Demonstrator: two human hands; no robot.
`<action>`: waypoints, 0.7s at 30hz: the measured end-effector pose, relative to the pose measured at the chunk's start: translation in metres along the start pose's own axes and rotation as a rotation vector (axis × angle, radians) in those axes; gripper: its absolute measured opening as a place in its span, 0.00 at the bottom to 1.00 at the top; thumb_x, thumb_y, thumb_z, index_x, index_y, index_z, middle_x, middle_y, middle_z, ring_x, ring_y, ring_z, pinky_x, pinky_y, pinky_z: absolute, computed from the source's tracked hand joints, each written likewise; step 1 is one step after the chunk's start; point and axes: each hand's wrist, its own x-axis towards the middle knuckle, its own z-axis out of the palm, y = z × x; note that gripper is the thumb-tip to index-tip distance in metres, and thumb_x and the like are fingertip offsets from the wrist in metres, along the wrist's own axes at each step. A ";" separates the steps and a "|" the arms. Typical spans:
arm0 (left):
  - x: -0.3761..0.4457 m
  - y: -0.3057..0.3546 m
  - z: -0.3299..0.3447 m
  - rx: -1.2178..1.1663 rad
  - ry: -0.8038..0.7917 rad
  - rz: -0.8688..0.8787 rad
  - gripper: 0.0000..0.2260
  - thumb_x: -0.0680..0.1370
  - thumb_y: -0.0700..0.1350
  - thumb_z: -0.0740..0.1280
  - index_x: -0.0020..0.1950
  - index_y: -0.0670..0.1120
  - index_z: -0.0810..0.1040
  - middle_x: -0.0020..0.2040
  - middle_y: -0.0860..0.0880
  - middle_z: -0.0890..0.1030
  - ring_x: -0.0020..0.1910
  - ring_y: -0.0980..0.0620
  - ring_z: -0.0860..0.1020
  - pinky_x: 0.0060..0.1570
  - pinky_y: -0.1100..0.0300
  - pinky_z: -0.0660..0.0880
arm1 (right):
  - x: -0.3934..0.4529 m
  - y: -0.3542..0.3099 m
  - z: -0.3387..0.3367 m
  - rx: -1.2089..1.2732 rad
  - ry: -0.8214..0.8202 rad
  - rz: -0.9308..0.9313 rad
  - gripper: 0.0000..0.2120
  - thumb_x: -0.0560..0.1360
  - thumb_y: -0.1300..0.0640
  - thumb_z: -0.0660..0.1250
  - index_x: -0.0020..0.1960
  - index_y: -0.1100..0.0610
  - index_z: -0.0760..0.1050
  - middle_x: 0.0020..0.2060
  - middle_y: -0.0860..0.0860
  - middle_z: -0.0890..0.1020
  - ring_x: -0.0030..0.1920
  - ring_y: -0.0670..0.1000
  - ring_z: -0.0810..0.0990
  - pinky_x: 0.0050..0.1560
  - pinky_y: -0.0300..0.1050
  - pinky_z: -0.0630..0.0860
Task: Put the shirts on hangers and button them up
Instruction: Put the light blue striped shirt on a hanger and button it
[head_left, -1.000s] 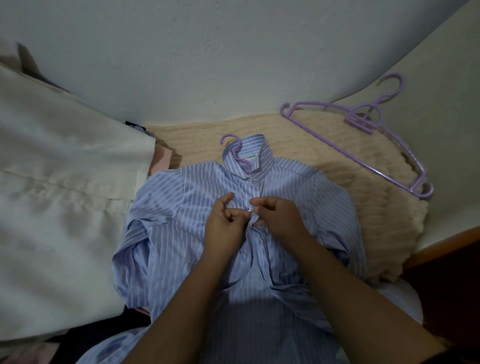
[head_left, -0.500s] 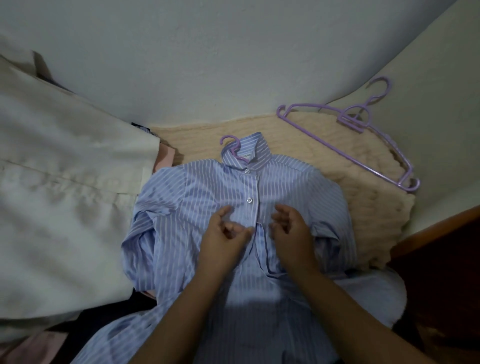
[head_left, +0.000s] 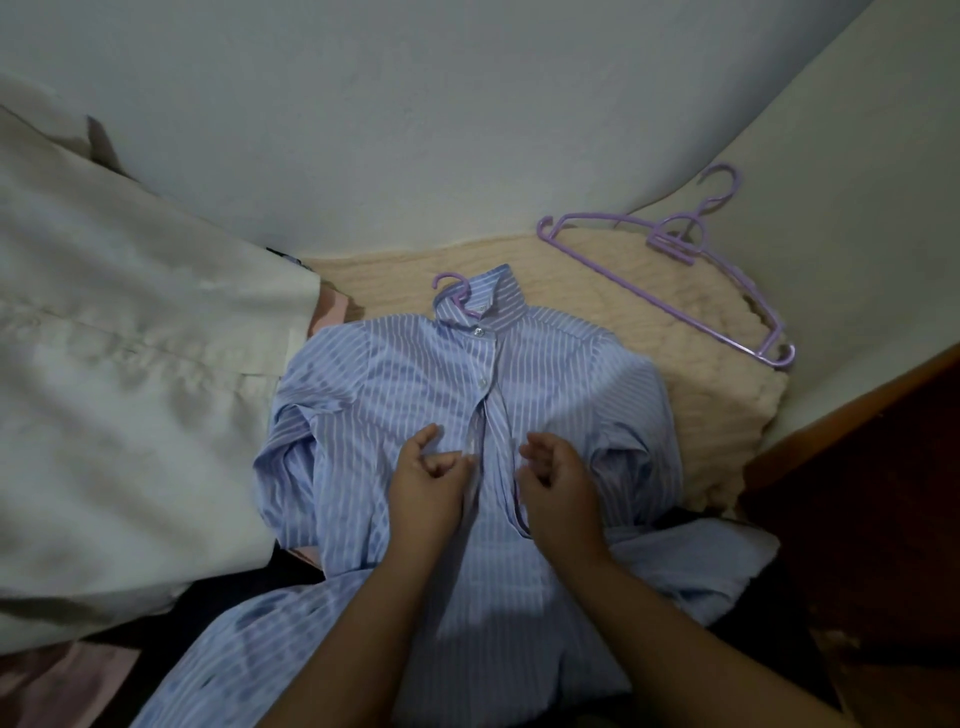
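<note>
Lay flat at frame centre, the shirt (head_left: 415, 395), blue-striped, on a cream blanket (head_left: 691, 332), collar toward the top of the frame, purple hanger hook (head_left: 451, 289) poking out at the neck. Looked thin, soft and light, likely to slide and bunch under any push rather than hold a shape; no stiffness anywhere but the collar and the doubled placket (head_left: 491, 415). Best taken by that placket edge, one side per hand, right at the next open buttonhole just below the second button (head_left: 481, 382), pinched close so the cloth could not twist. Top button (head_left: 478, 331) and second both appeared fastened; below them the front gaped open down toward the lower centre. Left hand (head_left: 428, 480) sat just left of the opening, fingers curled, seemingly nipping the placket edge, though hard to tell in the dim light. Right hand (head_left: 558, 480) hovered just right of the opening, fingers loosely bent, holding nothing visible. Spare hangers (head_left: 675, 291) rested at upper right, well apart; a pale cloth (head_left: 119, 364) filled the left. Against a second ago: then both hands met higher up, pinched together over the second button; half a second ago, parted and dropped; now lower again and further apart, that button left showing, done up, and the next one down evidently the target.
</note>
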 end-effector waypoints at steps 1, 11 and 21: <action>0.001 0.000 0.001 -0.019 -0.003 -0.011 0.22 0.78 0.39 0.67 0.70 0.46 0.67 0.30 0.51 0.74 0.27 0.58 0.71 0.31 0.69 0.71 | 0.006 -0.004 0.002 0.042 -0.007 0.018 0.13 0.77 0.67 0.61 0.59 0.55 0.71 0.50 0.44 0.77 0.46 0.42 0.78 0.48 0.38 0.76; 0.008 -0.001 0.006 -0.197 -0.036 -0.073 0.24 0.77 0.35 0.66 0.71 0.48 0.65 0.42 0.49 0.81 0.26 0.58 0.72 0.34 0.62 0.71 | 0.030 -0.019 0.018 0.077 -0.037 0.257 0.13 0.76 0.64 0.65 0.60 0.58 0.71 0.40 0.54 0.79 0.39 0.56 0.80 0.40 0.53 0.80; 0.011 -0.004 0.008 -0.232 -0.005 -0.067 0.22 0.77 0.35 0.66 0.67 0.51 0.67 0.44 0.52 0.82 0.26 0.61 0.73 0.36 0.61 0.71 | 0.039 -0.023 0.020 0.195 -0.011 0.355 0.13 0.72 0.69 0.66 0.45 0.53 0.69 0.40 0.57 0.76 0.33 0.53 0.75 0.29 0.45 0.72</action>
